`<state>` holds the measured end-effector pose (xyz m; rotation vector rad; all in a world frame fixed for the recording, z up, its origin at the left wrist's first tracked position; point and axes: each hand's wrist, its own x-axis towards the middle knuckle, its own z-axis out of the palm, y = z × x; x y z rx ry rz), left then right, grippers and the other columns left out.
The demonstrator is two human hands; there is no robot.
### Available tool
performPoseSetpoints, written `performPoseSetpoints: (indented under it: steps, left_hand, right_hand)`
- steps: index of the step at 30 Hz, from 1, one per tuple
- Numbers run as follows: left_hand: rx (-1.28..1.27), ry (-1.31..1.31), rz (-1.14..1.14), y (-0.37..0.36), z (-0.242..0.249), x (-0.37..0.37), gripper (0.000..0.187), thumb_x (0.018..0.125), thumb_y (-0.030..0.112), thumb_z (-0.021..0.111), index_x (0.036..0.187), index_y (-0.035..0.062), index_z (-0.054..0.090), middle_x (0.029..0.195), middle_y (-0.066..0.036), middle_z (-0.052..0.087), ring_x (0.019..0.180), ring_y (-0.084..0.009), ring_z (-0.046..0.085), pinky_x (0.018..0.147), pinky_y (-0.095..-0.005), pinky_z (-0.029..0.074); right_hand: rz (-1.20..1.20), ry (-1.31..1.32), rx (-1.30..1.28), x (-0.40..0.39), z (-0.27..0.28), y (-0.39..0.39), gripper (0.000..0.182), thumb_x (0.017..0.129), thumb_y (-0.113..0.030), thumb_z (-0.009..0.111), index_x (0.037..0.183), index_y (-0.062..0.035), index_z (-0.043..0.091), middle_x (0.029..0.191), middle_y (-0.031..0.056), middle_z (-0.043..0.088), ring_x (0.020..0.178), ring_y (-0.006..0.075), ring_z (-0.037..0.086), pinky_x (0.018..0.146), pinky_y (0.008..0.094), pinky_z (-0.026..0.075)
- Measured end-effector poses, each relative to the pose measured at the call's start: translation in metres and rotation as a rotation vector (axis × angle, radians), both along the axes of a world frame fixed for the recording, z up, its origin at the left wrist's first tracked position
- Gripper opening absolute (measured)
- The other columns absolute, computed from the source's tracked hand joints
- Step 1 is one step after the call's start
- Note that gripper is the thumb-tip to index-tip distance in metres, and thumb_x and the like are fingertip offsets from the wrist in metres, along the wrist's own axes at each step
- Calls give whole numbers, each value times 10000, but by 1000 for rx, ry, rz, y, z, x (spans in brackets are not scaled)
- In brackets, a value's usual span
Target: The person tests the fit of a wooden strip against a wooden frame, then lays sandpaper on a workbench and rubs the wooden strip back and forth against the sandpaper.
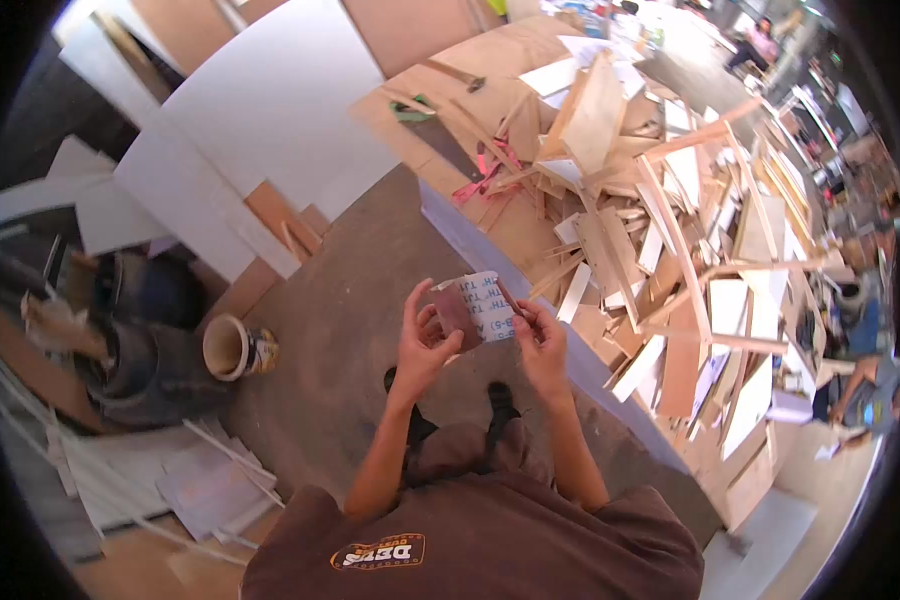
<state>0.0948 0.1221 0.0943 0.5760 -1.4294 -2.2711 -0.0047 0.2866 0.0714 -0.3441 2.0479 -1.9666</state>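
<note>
Evidently, both hands, left (pixel 422 345) and right (pixel 542 345), pinched a folded sandpaper sheet (pixel 475 308) beside the scrap-wood pile (pixel 660 250), fingers closed, apparently creasing it for tearing.

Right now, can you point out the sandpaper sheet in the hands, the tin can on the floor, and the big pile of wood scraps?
sandpaper sheet (pixel 473 308), head view, on its printed white backing.
tin can (pixel 232 348), head view, on its open mouth.
pile of wood scraps (pixel 670 250), head view, on a pale strip mid-pile.
</note>
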Motion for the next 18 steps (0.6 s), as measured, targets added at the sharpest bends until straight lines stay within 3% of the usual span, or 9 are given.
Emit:
performPoseSetpoints:
  steps: [1,3,4,6,10,13,16,18]
  left_hand:
    - [-1,11,-46,-16,-1,-2,662,836,45,758,1425,112,464,1289,-110,564,941,-183,669,802,-327,563]
    - [-419,-36,-220,-50,4,4,648,830,11,718,1417,116,465,1204,-113,605,936,-173,676,814,-333,559]
    - [-415,-21,-248,-66,4,10,648,830,11,718,1417,116,465,1204,-113,605,936,-173,676,814,-333,559]
    - [-709,-9,-377,-103,2,12,613,813,0,710,1371,87,472,1102,-104,640,913,-170,684,820,-330,553]
    - [-693,30,-465,-167,-10,35,599,806,9,754,1325,75,462,1196,-102,602,981,-172,678,883,-341,557]
    - [-667,41,-501,-208,-3,38,546,807,12,755,1269,68,470,1150,-82,606,961,-169,667,883,-346,552]
    - [-741,113,-424,-241,-1,33,520,836,65,771,1258,65,468,1137,-75,617,950,-169,654,872,-340,550]
    - [-624,102,-378,-259,0,21,372,880,129,767,1141,37,519,1101,-70,640,960,-153,641,881,-337,539]
  right_hand:
    - [0,65,57,2,5,-8,306,951,-133,683,1228,-8,651,1019,121,710,939,185,669,851,318,515]
    - [-39,122,116,22,20,-35,332,941,-147,697,1244,-20,646,1020,125,707,945,208,673,858,329,515]
    - [-94,343,229,33,29,-52,346,931,-153,704,1248,-27,645,1018,132,703,938,238,675,857,343,515]
    - [-164,704,384,42,37,-88,380,897,-122,720,1254,-27,634,955,124,684,861,257,651,806,346,522]
    - [-252,465,357,74,42,-160,373,901,-137,724,1244,-21,632,955,136,686,848,245,645,781,357,516]
    - [-319,467,445,76,42,-204,202,904,-149,719,1049,-16,671,896,134,660,782,291,617,726,378,486]
    - [-314,561,459,73,41,-243,184,913,-179,699,1035,-41,693,915,129,676,837,335,623,793,422,480]
    - [-303,583,464,66,40,-265,175,907,-168,701,1040,-55,693,928,119,677,847,336,618,806,424,476]
